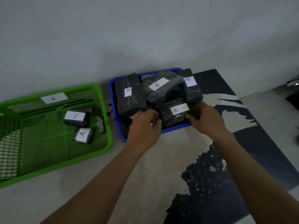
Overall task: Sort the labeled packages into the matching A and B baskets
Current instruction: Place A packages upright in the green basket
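A blue basket against the wall holds several black wrapped packages with white labels. One large package marked A lies on top in the middle, with B packages to its left and right. Nearest me lies another package labelled B. My left hand grips its left end and my right hand grips its right end. The green basket, tagged A on its back wall, sits to the left with two A packages inside.
A small grey wrapped piece leans at the green basket's right wall. The floor is pale concrete with a dark patch under and right of the blue basket. A grey wall runs behind both baskets. A white cable trails at the right.
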